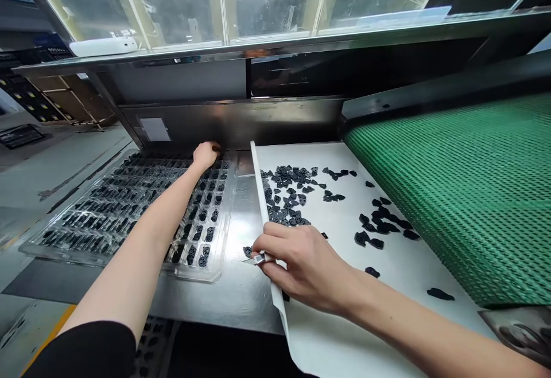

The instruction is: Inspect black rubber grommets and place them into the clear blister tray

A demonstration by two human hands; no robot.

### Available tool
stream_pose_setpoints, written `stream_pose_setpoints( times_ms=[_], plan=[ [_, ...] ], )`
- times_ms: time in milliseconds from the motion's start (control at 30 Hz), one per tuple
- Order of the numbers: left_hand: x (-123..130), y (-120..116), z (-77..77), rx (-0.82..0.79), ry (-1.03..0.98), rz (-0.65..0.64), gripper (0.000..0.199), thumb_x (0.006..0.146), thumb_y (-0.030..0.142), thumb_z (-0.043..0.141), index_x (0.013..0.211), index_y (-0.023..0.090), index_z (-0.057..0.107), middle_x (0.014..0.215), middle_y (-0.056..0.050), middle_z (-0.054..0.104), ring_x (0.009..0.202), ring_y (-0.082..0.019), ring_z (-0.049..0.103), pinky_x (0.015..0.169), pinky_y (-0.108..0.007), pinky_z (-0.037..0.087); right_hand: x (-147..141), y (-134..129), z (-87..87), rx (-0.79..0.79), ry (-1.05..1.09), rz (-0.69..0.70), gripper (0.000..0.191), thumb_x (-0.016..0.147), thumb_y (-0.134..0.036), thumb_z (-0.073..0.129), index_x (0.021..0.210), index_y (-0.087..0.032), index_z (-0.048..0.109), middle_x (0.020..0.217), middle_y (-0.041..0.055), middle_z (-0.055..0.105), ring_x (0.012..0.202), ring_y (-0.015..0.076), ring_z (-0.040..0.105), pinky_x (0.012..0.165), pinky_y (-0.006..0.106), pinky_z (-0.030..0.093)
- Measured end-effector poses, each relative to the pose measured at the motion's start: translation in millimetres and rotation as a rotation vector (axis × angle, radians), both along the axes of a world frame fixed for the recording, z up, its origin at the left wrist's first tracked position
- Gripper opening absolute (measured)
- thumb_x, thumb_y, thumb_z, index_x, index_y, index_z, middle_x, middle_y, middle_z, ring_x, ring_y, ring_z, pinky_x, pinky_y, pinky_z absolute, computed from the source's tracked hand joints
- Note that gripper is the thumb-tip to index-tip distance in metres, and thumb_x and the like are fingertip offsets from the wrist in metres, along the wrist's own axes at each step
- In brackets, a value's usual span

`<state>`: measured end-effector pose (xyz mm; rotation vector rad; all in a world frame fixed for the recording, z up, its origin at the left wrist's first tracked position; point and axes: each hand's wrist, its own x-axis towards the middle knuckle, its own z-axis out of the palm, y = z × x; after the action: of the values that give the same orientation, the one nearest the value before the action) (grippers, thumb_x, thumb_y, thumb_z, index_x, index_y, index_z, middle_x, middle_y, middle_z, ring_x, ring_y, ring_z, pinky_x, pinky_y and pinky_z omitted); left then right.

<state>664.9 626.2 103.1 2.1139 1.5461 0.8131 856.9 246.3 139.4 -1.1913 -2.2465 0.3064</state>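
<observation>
My left hand [206, 155] is at the far edge of a clear plastic tray [217, 272], its fingers closed; a dark bit shows at the fingertips, too small to make out. Rows of small black plastic parts [202, 260] fill the tray's pockets. Over the left rim of a white sheet [336, 217], my right hand [301, 266] is closed around a small knife [259, 258], its blade pointing left. One black part [247, 250] appears right by the right fingertips; whether they pinch it I cannot tell. Loose black parts [293, 177] lie heaped and scattered on the sheet.
A green mesh conveyor belt [465, 183] slopes along the right side. Behind the work surface rises a metal panel [293, 123] below framed clear windows [271, 5]. Bare metal tabletop [241, 297] shows between tray and sheet. Another filled tray [150, 346] sits lower down.
</observation>
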Motion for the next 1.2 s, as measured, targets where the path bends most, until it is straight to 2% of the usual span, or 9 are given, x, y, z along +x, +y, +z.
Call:
stream_pose_setpoints(
  times_ms=[100, 167, 267, 400, 500, 600, 833, 1000, 1200],
  plan=[
    [-4.8, -18.8, 10.8, 0.020, -0.186, -0.019, 0.031, 0.099, 0.042, 0.078, 0.112, 0.014, 0.076, 0.118, -0.010, 0.077, 0.109, -0.025, 0.072, 0.102, -0.045, 0.057, 0.8, 0.5, 0.1, -0.011, -0.011, 0.001, 0.020, 0.088, -0.003, 0.059, 0.094, -0.016, 0.072, 0.084, -0.0017, 0.062, 0.061, 0.0091, 0.042, 0.056, 0.028, 0.023],
    [-9.3, -38.6, 17.7, 0.001, -0.331, -0.043, 0.036, 0.095, 0.044, 0.077, 0.110, 0.012, 0.076, 0.108, -0.009, 0.078, 0.080, -0.017, 0.067, 0.079, -0.034, 0.056, 0.8, 1.1, 0.5, -0.003, -0.009, 0.001, 0.020, 0.089, -0.003, 0.059, 0.094, -0.016, 0.073, 0.084, -0.0017, 0.063, 0.061, 0.0092, 0.042, 0.056, 0.028, 0.024],
    [-19.9, -81.9, 24.7, -0.088, -0.521, -0.109, 0.052, 0.096, 0.058, 0.066, 0.118, 0.011, 0.073, 0.105, -0.011, 0.076, 0.050, -0.007, 0.038, 0.051, -0.026, 0.034, 0.4, 2.1, 0.9, 0.021, 0.008, 0.011, 0.018, 0.090, -0.004, 0.060, 0.093, -0.016, 0.072, 0.082, -0.0020, 0.064, 0.061, 0.0093, 0.044, 0.057, 0.028, 0.026],
    [-31.5, -164.0, 25.1, -0.316, -0.707, -0.261, 0.078, 0.095, 0.083, 0.052, 0.122, 0.013, 0.072, 0.105, -0.013, 0.072, 0.048, -0.006, 0.030, 0.046, -0.026, 0.022, -0.2, 3.0, 1.4, 0.059, 0.118, 0.032, 0.020, 0.090, -0.004, 0.057, 0.095, -0.016, 0.072, 0.081, -0.0016, 0.066, 0.064, 0.0099, 0.050, 0.060, 0.027, 0.032],
    [-25.6, -227.7, 21.5, -0.643, -0.957, -0.447, 0.079, 0.092, 0.086, 0.061, 0.125, 0.015, 0.073, 0.100, -0.009, 0.067, 0.050, -0.006, 0.033, 0.046, -0.025, 0.019, -0.3, 3.8, 2.0, 0.087, 0.227, 0.034, 0.020, 0.093, -0.006, 0.057, 0.098, -0.017, 0.073, 0.085, -0.0001, 0.069, 0.069, 0.0109, 0.055, 0.065, 0.025, 0.039],
    [-9.6, -271.3, 18.7, -0.807, -1.054, -0.587, 0.080, 0.093, 0.087, 0.059, 0.128, 0.016, 0.072, 0.101, -0.008, 0.064, 0.054, -0.008, 0.036, 0.048, -0.025, 0.019, 0.3, 5.1, 1.6, 0.101, 0.257, 0.003, 0.019, 0.096, -0.009, 0.061, 0.103, -0.018, 0.076, 0.084, -0.0001, 0.069, 0.068, 0.0111, 0.055, 0.066, 0.026, 0.041],
    [13.2, -296.6, 12.2, -0.815, -1.164, -0.642, 0.083, 0.092, 0.088, 0.060, 0.136, 0.018, 0.069, 0.100, -0.007, 0.060, 0.062, -0.011, 0.042, 0.050, -0.024, 0.025, 2.5, 7.8, -1.4, 0.055, 0.235, -0.045, 0.024, 0.099, -0.013, 0.064, 0.118, -0.018, 0.079, 0.093, 0.0030, 0.078, 0.068, 0.0122, 0.062, 0.067, 0.025, 0.048],
    [12.8, -304.6, 9.0, -0.764, -1.154, -0.659, 0.098, 0.089, 0.095, 0.053, 0.154, 0.023, 0.060, 0.105, -0.009, 0.060, 0.069, -0.015, 0.046, 0.052, -0.026, 0.032, -1.3, 6.6, -3.6, -0.007, 0.162, -0.055, 0.030, 0.099, -0.016, 0.067, 0.126, -0.022, 0.080, 0.084, -0.0006, 0.076, 0.059, 0.0100, 0.055, 0.061, 0.022, 0.045],
    [11.2, -312.5, 7.5, -0.673, -1.131, -0.696, 0.095, 0.094, 0.092, 0.046, 0.162, 0.026, 0.056, 0.110, -0.009, 0.062, 0.078, -0.018, 0.051, 0.065, -0.029, 0.044, -6.2, 2.7, -2.8, 0.017, 0.203, -0.039, 0.035, 0.092, -0.006, 0.064, 0.120, -0.021, 0.079, 0.077, -0.0031, 0.072, 0.060, 0.0099, 0.059, 0.059, 0.022, 0.044]
  ],
)
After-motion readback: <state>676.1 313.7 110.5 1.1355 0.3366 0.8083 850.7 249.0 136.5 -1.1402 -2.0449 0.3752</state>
